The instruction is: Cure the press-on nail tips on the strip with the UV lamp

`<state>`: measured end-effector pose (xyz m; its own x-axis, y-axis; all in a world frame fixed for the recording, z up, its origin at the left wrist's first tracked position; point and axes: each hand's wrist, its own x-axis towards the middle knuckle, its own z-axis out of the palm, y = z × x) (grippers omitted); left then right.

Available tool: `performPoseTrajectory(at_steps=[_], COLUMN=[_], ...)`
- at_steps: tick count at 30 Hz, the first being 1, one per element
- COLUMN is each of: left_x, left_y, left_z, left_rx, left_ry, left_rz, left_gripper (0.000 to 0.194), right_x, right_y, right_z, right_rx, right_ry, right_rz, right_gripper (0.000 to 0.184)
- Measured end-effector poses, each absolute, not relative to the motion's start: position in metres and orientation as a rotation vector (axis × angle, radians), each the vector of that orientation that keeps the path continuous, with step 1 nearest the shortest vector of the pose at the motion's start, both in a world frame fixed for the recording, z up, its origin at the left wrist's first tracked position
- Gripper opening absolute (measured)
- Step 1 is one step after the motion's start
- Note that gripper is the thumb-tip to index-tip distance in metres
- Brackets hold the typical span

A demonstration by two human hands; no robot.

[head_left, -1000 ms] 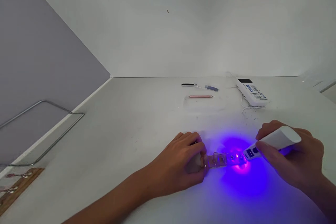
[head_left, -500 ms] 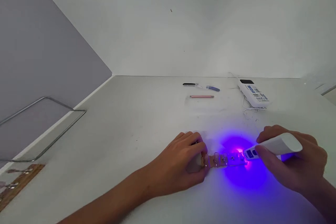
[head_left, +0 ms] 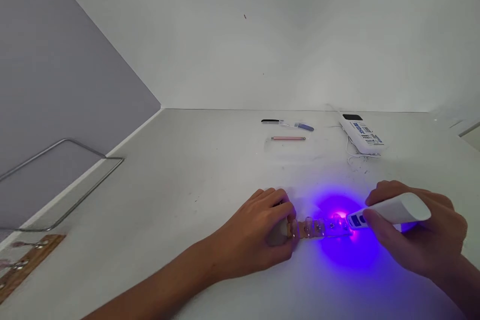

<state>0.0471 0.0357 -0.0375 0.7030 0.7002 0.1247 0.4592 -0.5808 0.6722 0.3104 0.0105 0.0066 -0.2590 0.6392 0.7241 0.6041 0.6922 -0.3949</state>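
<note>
My left hand (head_left: pixel 262 227) is closed on the left end of a narrow wooden strip (head_left: pixel 302 230) lying on the white table. Along the strip sit several clear, glossy pieces that look like nail tips (head_left: pixel 320 227). In my right hand (head_left: pixel 431 230) is a white handheld UV lamp (head_left: pixel 393 210), thumb on its near side by the dark buttons. The lamp's tip is close over the strip's right end. Violet light floods that end and the table around it, with a pink glow at the tip. Glare blurs the rightmost pieces.
Towards the back lie a pink pen-like stick (head_left: pixel 288 138), a slim black-ended tool (head_left: pixel 272 121) and a blue-grey file-like piece (head_left: pixel 304 127). Right of them is a white device (head_left: pixel 363 135) with a cable. A metal wire frame (head_left: pixel 90 191) and a wooden board (head_left: pixel 35 260) are at left.
The UV lamp and my right hand have shifted very slightly left and down. My left hand and the strip stay where they were.
</note>
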Motion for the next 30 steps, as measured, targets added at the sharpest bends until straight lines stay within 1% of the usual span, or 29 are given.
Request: performPoseTrajectory(at_steps=[10,12,16,18,23,30], left_x=[0.0493,0.0498,0.0500,0.0496,0.0474,0.0491], left_y=[0.0338,0.0339,0.0346,0.0345,0.0320,0.0290], left_z=[-0.0414,-0.0401,-0.0359,-0.0347,-0.0360,-0.0394], left_rx=[2.303,2.309,2.287,2.262,2.183,2.133], left_ry=[0.924,0.938,0.983,1.000,0.964,0.918], left_rz=[0.566,0.560,0.523,0.519,0.574,0.677], left_gripper=[0.007,0.011,0.029,0.033,0.035,0.029], right_x=[0.3115,0.3111,0.3100,0.3097,0.3095,0.3081], right_y=[0.0106,0.0113,0.0121,0.0115,0.0096,0.0108], right_z=[0.0066,0.0075,0.0099,0.0103,0.0091,0.0100], right_rx=[-0.948,-0.942,-0.929,-0.928,-0.956,-0.971], right_ry=[-1.959,-1.967,-1.977,-1.972,-1.962,-1.977], right_rz=[0.056,0.051,0.031,0.034,0.027,0.021], right_gripper=[0.022,0.022,0.023,0.023,0.022,0.023])
